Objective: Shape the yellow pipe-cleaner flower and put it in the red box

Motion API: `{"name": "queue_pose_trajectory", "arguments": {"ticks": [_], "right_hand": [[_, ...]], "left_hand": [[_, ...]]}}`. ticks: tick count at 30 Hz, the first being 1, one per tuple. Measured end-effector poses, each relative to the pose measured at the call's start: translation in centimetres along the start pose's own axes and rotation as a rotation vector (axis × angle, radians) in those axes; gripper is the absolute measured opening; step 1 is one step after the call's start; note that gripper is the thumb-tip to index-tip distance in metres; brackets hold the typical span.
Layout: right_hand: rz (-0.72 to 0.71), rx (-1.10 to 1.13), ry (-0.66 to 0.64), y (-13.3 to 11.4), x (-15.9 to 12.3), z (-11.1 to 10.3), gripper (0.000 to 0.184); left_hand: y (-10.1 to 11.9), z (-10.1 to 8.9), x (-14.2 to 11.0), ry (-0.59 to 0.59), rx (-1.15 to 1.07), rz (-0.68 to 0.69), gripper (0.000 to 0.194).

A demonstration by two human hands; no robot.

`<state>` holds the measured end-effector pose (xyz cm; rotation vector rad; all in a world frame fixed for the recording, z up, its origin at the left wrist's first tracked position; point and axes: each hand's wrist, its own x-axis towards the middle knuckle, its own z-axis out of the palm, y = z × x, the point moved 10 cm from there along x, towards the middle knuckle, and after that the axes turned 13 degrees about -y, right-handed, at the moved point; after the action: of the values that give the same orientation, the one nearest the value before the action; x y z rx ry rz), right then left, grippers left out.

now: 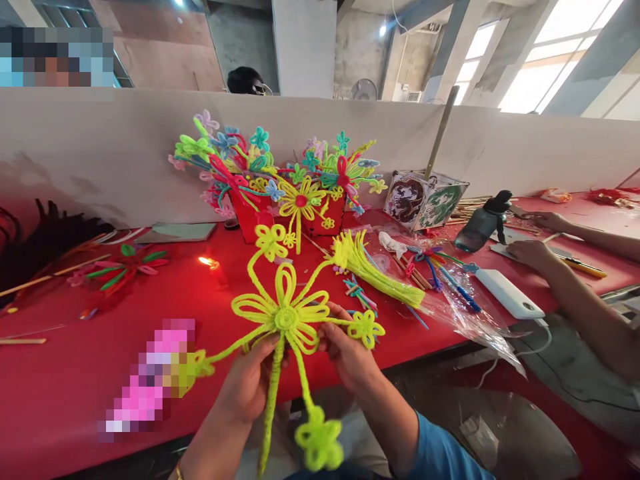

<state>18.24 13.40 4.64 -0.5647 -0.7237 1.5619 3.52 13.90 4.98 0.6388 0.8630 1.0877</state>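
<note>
In front of me I hold up a yellow-green pipe-cleaner flower (285, 319) with looped petals and a coiled centre. Several thin arms spread from it, each tipped with a small flower, and a wrapped stem hangs down. My left hand (250, 381) is closed on it just under the centre, beside the stem. With the fingers of my right hand (349, 353) I pinch the side arm that carries a small flower (367, 329) at the right. Some of my fingertips are hidden behind the petals. Beyond lies a bundle of yellow-green pipe cleaners (383, 273).
A lit candle (210, 270) burns on the red table (65, 380). Red pots (250, 213) of pipe-cleaner flowers stand behind. At right are a patterned box lantern (425, 200), a dark bottle (481, 223), a white power bank (510, 293) and a co-worker's hands (533, 257).
</note>
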Motion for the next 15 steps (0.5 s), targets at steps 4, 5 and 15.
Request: {"name": "queue_pose_trajectory", "arguments": {"ticks": [4,5,15], "right_hand": [[0.014,-0.046,0.090,1.7,0.1,0.0,0.028],[0.034,-0.079,0.072,1.9,0.1,0.2,0.026],[0.041,-0.212,0.087,0.1,0.4,0.0,0.023]], "left_hand": [[-0.5,-0.1,0.0,0.026,0.053,0.005,0.022],[-0.6,-0.1,0.0,0.031,0.070,0.010,0.022],[0.9,-0.4,-0.3,0.088,0.342,0.184,0.019]]}}
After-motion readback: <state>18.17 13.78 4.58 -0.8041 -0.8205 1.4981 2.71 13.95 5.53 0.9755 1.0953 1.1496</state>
